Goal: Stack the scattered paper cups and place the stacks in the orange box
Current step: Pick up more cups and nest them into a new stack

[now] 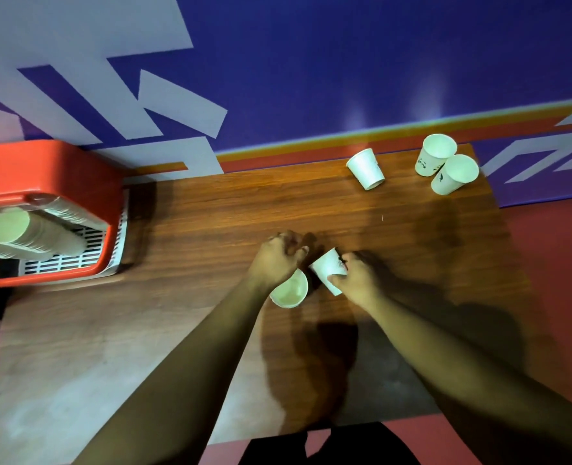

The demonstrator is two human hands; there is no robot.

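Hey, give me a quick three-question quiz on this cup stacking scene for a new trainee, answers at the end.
1. True or false: the orange box already has stacked cups lying in it.
2. How many loose cups sit untouched at the far right of the table? A) one B) three C) five
3. Which hand grips the open-mouthed cup, and which grips the tilted cup?

Key: 1 true. 2 B. 3 the left hand grips the open-mouthed cup; the right hand grips the tilted cup.
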